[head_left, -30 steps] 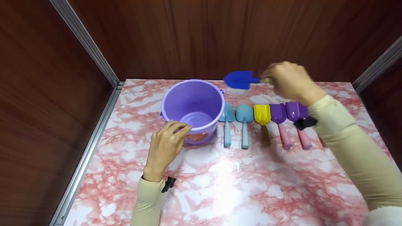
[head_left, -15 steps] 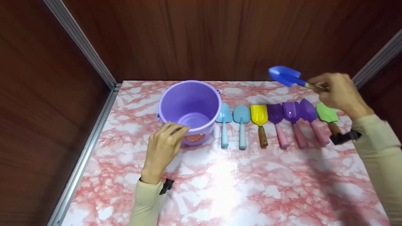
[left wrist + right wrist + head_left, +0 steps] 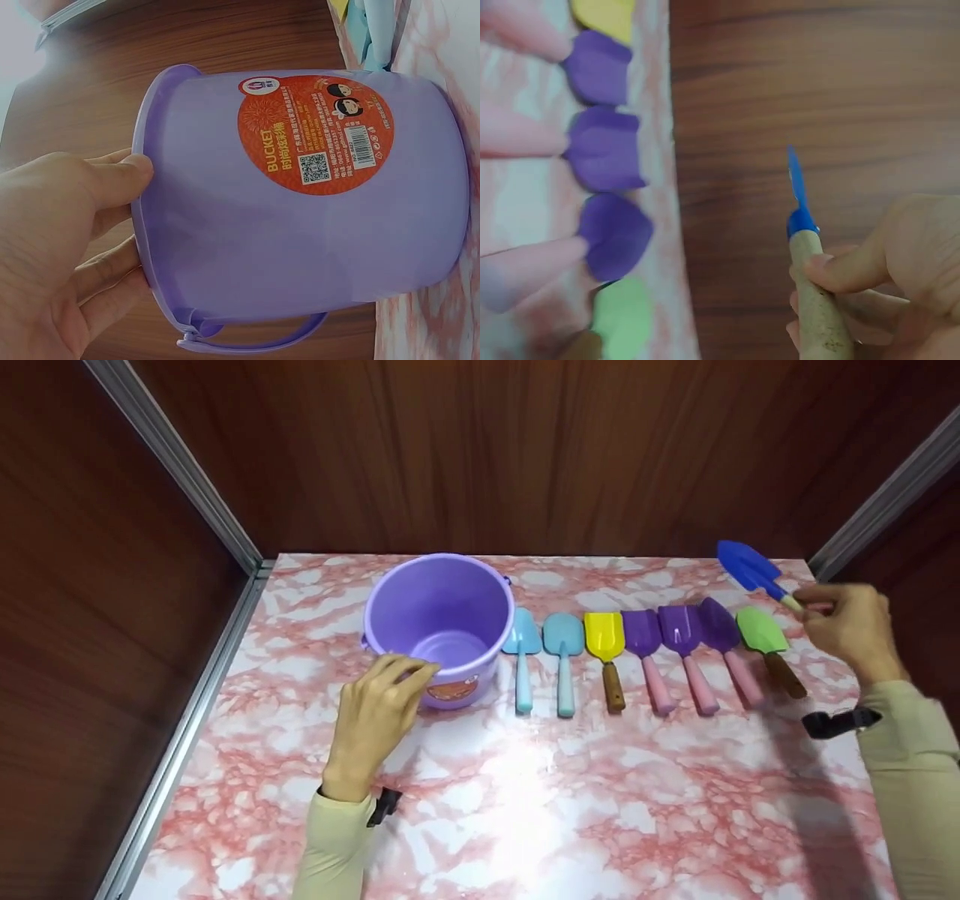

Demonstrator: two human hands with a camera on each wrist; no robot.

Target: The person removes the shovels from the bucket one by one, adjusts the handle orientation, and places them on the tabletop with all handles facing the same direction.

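My left hand (image 3: 373,720) pinches the near rim of a purple bucket (image 3: 300,247), thumb outside and fingers over the inside. The bucket stands upright with a red label on its side and nothing visible in it. In my right hand (image 3: 855,626) is a small trowel with a blue blade (image 3: 748,564) and a light wooden handle (image 3: 815,300), gripped between thumb and fingers. It is held up above the right end of a row of shovels, just past a green trowel (image 3: 763,630) with a brown handle.
Right of the bucket lie two light-blue shovels (image 3: 563,634), a yellow one (image 3: 604,636) with a brown handle, and purple ones (image 3: 681,628) with pink handles. Dark wood panels (image 3: 480,450) enclose the marbled table (image 3: 637,810) at the back and sides.
My right hand has carried the blue trowel rightward from near the bucket, then lower, past the green trowel. My left hand stays at the bucket's rim. The view has shifted slightly.
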